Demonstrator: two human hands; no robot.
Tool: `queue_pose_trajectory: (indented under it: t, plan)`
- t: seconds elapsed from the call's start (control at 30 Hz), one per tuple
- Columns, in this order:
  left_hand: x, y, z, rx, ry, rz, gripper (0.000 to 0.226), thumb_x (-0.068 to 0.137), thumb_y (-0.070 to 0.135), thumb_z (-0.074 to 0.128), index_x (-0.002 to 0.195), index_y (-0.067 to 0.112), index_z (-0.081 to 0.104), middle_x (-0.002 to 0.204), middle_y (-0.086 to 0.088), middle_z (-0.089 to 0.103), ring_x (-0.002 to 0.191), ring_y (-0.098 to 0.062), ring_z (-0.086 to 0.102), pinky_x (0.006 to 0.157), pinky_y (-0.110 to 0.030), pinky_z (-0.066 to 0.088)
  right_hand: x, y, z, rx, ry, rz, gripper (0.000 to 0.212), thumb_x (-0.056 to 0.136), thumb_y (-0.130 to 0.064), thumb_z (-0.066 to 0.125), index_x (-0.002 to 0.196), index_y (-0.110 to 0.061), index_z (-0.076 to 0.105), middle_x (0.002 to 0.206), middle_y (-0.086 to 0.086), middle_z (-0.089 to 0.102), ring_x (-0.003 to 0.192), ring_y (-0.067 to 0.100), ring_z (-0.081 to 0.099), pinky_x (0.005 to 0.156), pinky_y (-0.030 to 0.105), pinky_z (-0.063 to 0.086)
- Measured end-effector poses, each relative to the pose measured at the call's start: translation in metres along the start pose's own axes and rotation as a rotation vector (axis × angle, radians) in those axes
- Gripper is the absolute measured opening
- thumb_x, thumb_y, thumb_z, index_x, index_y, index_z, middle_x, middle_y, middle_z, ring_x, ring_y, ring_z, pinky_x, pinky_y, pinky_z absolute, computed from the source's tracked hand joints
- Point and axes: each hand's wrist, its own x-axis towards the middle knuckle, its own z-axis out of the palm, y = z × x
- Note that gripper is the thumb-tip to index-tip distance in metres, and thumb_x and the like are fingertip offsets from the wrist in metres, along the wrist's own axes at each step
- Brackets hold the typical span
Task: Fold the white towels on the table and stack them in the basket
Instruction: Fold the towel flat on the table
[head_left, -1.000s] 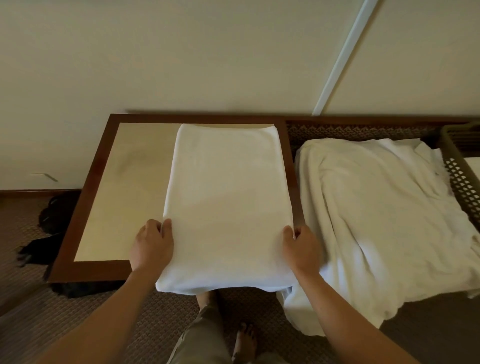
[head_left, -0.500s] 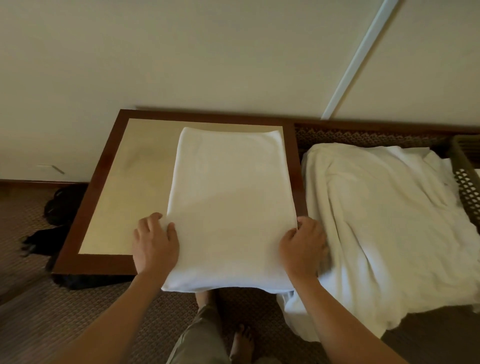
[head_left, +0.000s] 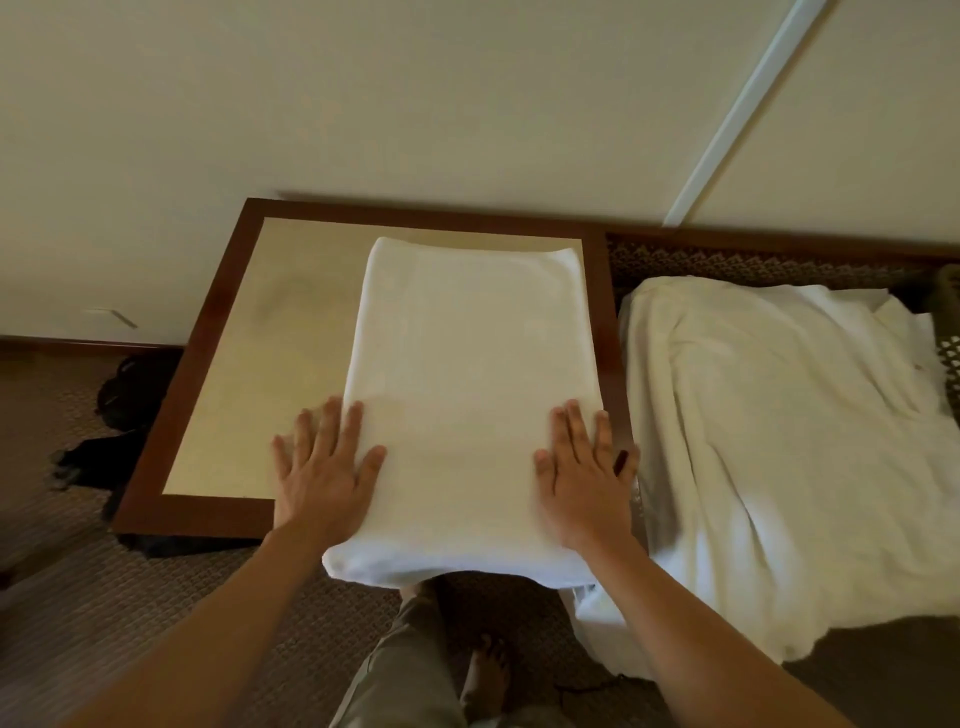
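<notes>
Flat, straight fingers of left hand (head_left: 322, 478) and right hand (head_left: 584, 483) press the folded towel (head_left: 467, 395) at six o'clock on the counter (head_left: 291, 322), likely smoothing it, gripping nothing.

basket (head_left: 946, 332) cut by right frame edge, only a sliver of lattice wall shows, contents not visible. loose towel pile (head_left: 779, 441) hides whatever it lies on. folded towel (head_left: 467, 405) near edge overhangs the bench (head_left: 218, 415), covering the front rim there. right hand (head_left: 584, 483) and left hand (head_left: 324, 473) fingers motion-blurred. dark object (head_left: 124, 410) left of bench unidentifiable
</notes>
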Motion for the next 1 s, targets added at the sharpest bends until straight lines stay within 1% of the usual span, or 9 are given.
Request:
queue_pose_trajectory:
  t: [0.17, 0.3, 0.4, 0.47, 0.63, 0.73, 0.8, 0.87, 1.0]
  plan:
    - [-0.02, 0.026, -0.025, -0.163, 0.037, -0.147, 0.083, 0.094, 0.078, 0.027, 0.159, 0.027, 0.015, 0.151, -0.009, 0.04, 0.134, -0.034, 0.04, 0.108, -0.051, 0.04, -0.007, -0.008, -0.007, 0.061, -0.039, 0.084, 0.067, 0.104, -0.059, 0.011, 0.158, -0.035, -0.021, 0.165, -0.008, -0.033, 0.153, 0.027, -0.027, 0.119, 0.066, -0.009]
    - [-0.026, 0.032, -0.04, -0.532, -0.161, -0.298, 0.106, 0.079, 0.061, 0.076, 0.156, 0.035, 0.009, 0.133, -0.01, 0.052, 0.108, -0.031, 0.055, 0.091, -0.05, 0.053, -0.017, 0.001, -0.002, 0.075, -0.054, 0.096, 0.07, 0.101, -0.066, 0.01, 0.157, -0.04, -0.023, 0.163, -0.011, -0.035, 0.153, 0.028, -0.026, 0.119, 0.067, -0.008]
    - [-0.021, 0.026, -0.051, -0.671, -0.165, -0.283, 0.102, 0.077, 0.042, 0.087, 0.154, 0.034, 0.02, 0.125, -0.002, 0.054, 0.103, -0.025, 0.053, 0.093, -0.049, 0.053, -0.017, 0.004, 0.0, 0.073, -0.048, 0.08, 0.07, 0.1, -0.068, 0.008, 0.157, -0.042, -0.022, 0.163, -0.013, -0.035, 0.154, 0.029, -0.023, 0.119, 0.067, -0.007]
    - [-0.023, 0.023, -0.053, -0.726, -0.096, -0.274, 0.095, 0.08, 0.04, 0.085, 0.152, 0.037, 0.023, 0.121, 0.001, 0.055, 0.105, -0.028, 0.058, 0.092, -0.05, 0.054, -0.017, 0.004, 0.001, 0.082, -0.05, 0.071, 0.07, 0.1, -0.068, 0.009, 0.157, -0.042, -0.022, 0.163, -0.013, -0.035, 0.154, 0.028, -0.023, 0.119, 0.068, -0.009]
    - [-0.037, 0.013, -0.047, -0.611, -0.196, -0.278, 0.104, 0.083, 0.032, 0.081, 0.157, 0.035, 0.007, 0.115, -0.005, 0.058, 0.105, -0.032, 0.06, 0.093, -0.052, 0.053, -0.019, 0.007, 0.001, 0.065, -0.044, 0.054, 0.069, 0.101, -0.066, 0.008, 0.158, -0.04, -0.021, 0.163, -0.012, -0.034, 0.154, 0.029, -0.023, 0.118, 0.068, -0.009]
    - [-0.04, 0.019, -0.05, -0.414, 0.077, -0.245, 0.083, 0.09, 0.016, 0.065, 0.156, 0.027, 0.016, 0.132, -0.015, 0.052, 0.116, -0.036, 0.055, 0.093, -0.051, 0.052, -0.019, -0.001, 0.003, 0.06, 0.003, 0.074, 0.066, 0.103, -0.056, 0.005, 0.161, -0.032, -0.017, 0.165, -0.006, -0.033, 0.153, 0.032, -0.025, 0.118, 0.071, -0.009]
    - [-0.043, 0.036, -0.041, -0.184, 0.174, -0.079, 0.073, 0.097, 0.031, 0.057, 0.158, 0.025, 0.017, 0.155, -0.016, 0.035, 0.134, -0.038, 0.043, 0.106, -0.053, 0.043, -0.023, -0.017, 0.005, 0.081, 0.095, -0.008, 0.068, 0.102, -0.049, 0.007, 0.162, -0.026, -0.013, 0.166, -0.002, -0.03, 0.154, 0.032, -0.025, 0.118, 0.071, -0.007]
    - [-0.043, 0.057, -0.019, -0.082, 0.073, 0.152, 0.069, 0.103, 0.053, 0.034, 0.162, 0.029, 0.008, 0.17, -0.009, 0.009, 0.155, -0.034, 0.015, 0.123, -0.054, 0.021, -0.028, -0.038, 0.013, 0.077, 0.121, -0.196, 0.068, 0.103, -0.05, 0.011, 0.163, -0.024, -0.007, 0.169, -0.002, -0.023, 0.155, 0.028, -0.022, 0.12, 0.066, -0.008]
    - [-0.034, 0.066, 0.016, -0.006, -0.038, 0.336, 0.067, 0.101, 0.065, 0.002, 0.163, 0.039, 0.006, 0.171, 0.004, -0.011, 0.157, -0.024, -0.011, 0.126, -0.057, 0.003, -0.031, -0.051, 0.03, 0.004, 0.074, -0.295, 0.066, 0.105, -0.054, 0.012, 0.164, -0.028, 0.0, 0.17, -0.005, -0.014, 0.156, 0.023, -0.017, 0.123, 0.06, -0.004]
